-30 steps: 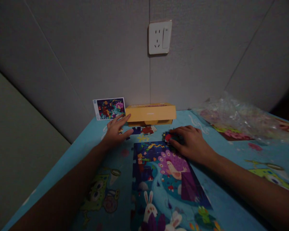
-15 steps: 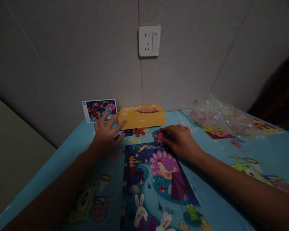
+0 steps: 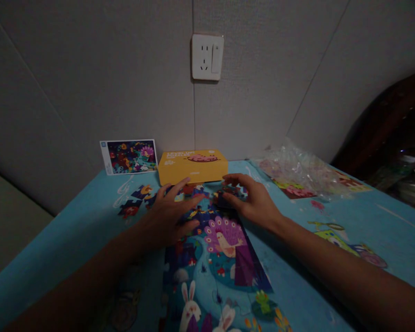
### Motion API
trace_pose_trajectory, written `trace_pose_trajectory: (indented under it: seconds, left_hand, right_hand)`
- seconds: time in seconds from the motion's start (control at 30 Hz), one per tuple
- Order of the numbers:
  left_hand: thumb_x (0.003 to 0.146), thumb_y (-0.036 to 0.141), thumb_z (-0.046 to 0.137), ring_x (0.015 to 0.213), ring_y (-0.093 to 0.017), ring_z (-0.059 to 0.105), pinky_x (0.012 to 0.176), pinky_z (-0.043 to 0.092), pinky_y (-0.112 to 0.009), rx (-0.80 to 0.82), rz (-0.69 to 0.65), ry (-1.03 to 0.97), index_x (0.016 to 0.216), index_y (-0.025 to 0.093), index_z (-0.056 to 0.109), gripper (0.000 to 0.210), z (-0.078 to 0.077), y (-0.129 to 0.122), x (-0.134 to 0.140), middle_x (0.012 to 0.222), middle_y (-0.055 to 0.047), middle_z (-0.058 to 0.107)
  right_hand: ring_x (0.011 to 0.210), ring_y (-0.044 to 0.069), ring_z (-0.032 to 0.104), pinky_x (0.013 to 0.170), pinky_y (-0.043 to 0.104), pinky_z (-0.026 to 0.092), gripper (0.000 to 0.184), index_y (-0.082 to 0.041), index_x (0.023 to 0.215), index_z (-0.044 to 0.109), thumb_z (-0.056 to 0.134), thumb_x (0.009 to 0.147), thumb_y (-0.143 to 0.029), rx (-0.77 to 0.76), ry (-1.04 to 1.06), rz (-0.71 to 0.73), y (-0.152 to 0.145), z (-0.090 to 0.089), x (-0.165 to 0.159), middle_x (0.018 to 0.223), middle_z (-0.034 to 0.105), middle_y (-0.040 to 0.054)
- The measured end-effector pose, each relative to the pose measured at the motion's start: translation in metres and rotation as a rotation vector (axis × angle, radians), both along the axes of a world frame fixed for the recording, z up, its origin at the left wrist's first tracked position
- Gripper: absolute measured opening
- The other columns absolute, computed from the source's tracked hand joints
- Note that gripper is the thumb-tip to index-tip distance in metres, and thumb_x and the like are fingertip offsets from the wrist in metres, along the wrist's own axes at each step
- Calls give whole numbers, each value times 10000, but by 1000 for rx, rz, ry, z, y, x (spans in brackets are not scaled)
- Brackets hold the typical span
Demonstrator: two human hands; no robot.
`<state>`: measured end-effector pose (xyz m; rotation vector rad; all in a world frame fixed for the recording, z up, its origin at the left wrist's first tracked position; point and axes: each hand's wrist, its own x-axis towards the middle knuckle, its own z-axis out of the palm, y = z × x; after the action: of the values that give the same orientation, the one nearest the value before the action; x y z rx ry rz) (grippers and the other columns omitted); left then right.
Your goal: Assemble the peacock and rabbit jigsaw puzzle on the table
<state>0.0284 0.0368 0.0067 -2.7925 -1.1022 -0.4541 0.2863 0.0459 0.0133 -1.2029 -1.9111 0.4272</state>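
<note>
The partly assembled jigsaw puzzle (image 3: 210, 272) lies flat on the blue cartoon tablecloth (image 3: 90, 212) and is taken as the dial centre. Its upper-left edge could be pulled apart if the left hand (image 3: 171, 214), open with fingers spread over that edge at 11 o'clock, were dragged sideways. At 1 o'clock, dark puzzle pieces (image 3: 222, 201) are partly enclosed by the curled right hand (image 3: 254, 198); whether they are gripped cannot be told, and a slack hold could let them drop onto joined rows. Loose pieces (image 3: 129, 208) at 10 o'clock could be scattered by a sweep of the left hand. The yellow puzzle box (image 3: 193, 168) at 12 o'clock could be nudged by outstretched fingertips. Compared with half a second ago, the left hand has been drawn from the box's left corner toward the jigsaw, and the loose pieces have been uncovered.
</note>
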Motion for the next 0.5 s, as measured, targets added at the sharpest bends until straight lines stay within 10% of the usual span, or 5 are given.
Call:
trace_pose_trajectory:
  seconds: [0.17, 0.5]
  left_hand:
    - [933, 548, 434, 1392, -438, 255, 1018, 250, -707, -150, 202, -12, 1414, 327, 464, 531, -18, 15, -19, 1385, -82, 558]
    - [891, 515, 544, 1268, -421, 368, 982, 332, -634, 86, 139, -53, 1450, 323, 414, 606, -14, 15, -15, 1419, -119, 488]
  right_hand:
    - [1092, 359, 573, 951, 591, 375, 750, -162, 1354, 479, 768, 673, -287, -42, -418, -73, 10, 1, 17, 1150, 681, 136]
    - [808, 230, 671, 746, 386, 496, 346, -201, 1130, 661, 656, 784, -196, -117, -158, -64, 11, 2, 13, 908, 730, 79]
